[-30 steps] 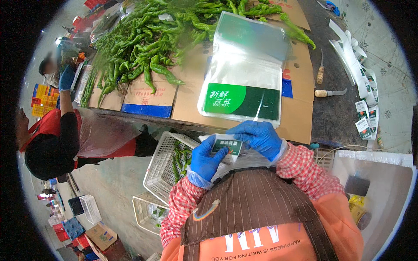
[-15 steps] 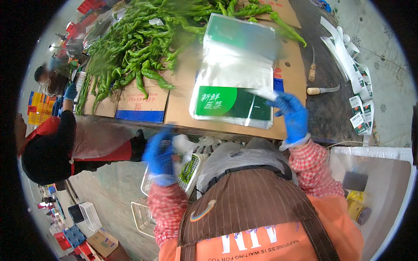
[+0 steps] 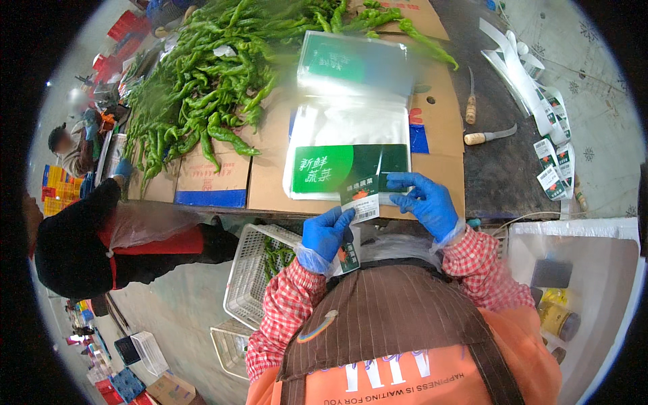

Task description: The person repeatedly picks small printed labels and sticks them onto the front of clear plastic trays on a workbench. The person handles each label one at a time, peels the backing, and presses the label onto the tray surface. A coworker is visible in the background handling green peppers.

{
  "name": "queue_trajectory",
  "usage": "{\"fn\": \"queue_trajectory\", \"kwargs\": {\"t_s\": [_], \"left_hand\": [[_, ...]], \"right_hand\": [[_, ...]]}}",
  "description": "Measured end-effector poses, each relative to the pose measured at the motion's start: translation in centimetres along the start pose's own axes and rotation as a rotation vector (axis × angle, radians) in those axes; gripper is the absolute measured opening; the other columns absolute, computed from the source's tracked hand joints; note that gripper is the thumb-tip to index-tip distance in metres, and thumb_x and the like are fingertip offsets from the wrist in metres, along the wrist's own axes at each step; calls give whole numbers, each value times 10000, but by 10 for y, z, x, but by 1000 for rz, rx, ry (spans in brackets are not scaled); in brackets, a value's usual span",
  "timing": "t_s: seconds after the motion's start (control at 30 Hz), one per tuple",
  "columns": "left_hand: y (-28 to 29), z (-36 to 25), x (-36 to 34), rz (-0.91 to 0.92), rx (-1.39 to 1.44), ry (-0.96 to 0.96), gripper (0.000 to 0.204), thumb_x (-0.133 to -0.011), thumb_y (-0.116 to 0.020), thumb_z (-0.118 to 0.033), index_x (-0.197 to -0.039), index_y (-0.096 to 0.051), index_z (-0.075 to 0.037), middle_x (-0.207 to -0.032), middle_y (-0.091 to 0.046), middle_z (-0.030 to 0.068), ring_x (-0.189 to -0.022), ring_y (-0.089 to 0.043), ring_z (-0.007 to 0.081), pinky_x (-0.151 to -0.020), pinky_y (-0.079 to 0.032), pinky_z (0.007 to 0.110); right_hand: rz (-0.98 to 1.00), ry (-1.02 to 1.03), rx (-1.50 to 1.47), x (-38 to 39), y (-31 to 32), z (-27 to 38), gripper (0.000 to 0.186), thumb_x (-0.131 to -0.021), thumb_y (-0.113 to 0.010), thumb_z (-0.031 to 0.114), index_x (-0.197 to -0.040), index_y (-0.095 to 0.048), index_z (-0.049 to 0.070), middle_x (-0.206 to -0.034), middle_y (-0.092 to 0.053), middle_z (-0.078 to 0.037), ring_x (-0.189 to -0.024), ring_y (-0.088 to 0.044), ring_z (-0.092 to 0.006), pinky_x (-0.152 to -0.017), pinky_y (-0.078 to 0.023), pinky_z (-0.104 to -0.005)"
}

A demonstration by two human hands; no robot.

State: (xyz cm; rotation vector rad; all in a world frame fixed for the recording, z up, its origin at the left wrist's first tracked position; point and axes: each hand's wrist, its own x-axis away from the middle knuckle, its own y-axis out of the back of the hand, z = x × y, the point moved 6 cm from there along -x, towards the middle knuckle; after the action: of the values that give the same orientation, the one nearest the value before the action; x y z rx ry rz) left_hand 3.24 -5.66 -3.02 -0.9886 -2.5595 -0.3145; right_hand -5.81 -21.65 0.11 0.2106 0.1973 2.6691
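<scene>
My left hand (image 3: 325, 236), in a blue glove, is closed on a strip of dark green and white printed labels (image 3: 364, 196). One label stands above the fingers, and the strip hangs below them over my apron. My right hand (image 3: 428, 206), also gloved in blue, is just right of the upper label with fingers stretched leftward and apart. It appears to hold nothing. Beneath and beyond both hands lies a stack of clear plastic bags (image 3: 351, 125) with green printed panels, flat on cardboard at the table's near edge.
A heap of long green peppers (image 3: 216, 88) covers the table's far left. Two wooden-handled curved knives (image 3: 476, 138) and a long label strip (image 3: 550, 135) lie to the right. A white basket with peppers (image 3: 253, 263) stands below the table. A co-worker in black (image 3: 74, 236) is at left.
My left hand has moved right and up, bringing the label strip before the bags. The right hand has lowered slightly, and the white piece at its fingertips is gone from the bags' front.
</scene>
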Motion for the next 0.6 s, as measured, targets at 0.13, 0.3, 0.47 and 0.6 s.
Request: {"fn": "queue_trajectory", "kwargs": {"t_s": [0.13, 0.3, 0.47, 0.6], "left_hand": [[-13, -1, -3, 71, -159, -25, 206, -788, -525, -183, -878, -588, -10, -530, -519, 43, -459, -483, 73, -435, -387, 211], [-11, 6, -28, 4, -67, -114, 298, -799, -496, -151, -1082, -484, -61, -604, -557, 57, -514, -525, 96, -476, -421, 225], [-6, 11, -43, -106, -717, -194, 447, -777, -519, -191, -1193, -364, -247, -659, -580, 119, -581, -574, 176, -505, -435, 290], [-26, 18, -42, 28, -1024, -222, 424, -796, -446, -311, -1200, -316, -319, -700, -560, 164, -614, -553, 309, -539, -434, 386]], "right_hand": [[26, -164, -261, -7, -11, -25, 198, -701, -622, 121, -867, -549, 42, -743, -542, -34, -575, -472, -48, -492, -404, -186], [-203, -60, -260, -19, 14, -29, 94, -724, -587, 88, -789, -553, 30, -641, -505, -3, -539, -430, -45, -463, -361, -182], [-339, -133, -268, -45, 68, -52, 132, -727, -582, 90, -822, -536, 11, -646, -514, -8, -506, -419, -68, -458, -340, -189], [-226, -154, -272, -62, 55, -78, 154, -712, -604, 94, -825, -536, 15, -648, -523, -18, -515, -429, -65, -461, -346, -186]]}}
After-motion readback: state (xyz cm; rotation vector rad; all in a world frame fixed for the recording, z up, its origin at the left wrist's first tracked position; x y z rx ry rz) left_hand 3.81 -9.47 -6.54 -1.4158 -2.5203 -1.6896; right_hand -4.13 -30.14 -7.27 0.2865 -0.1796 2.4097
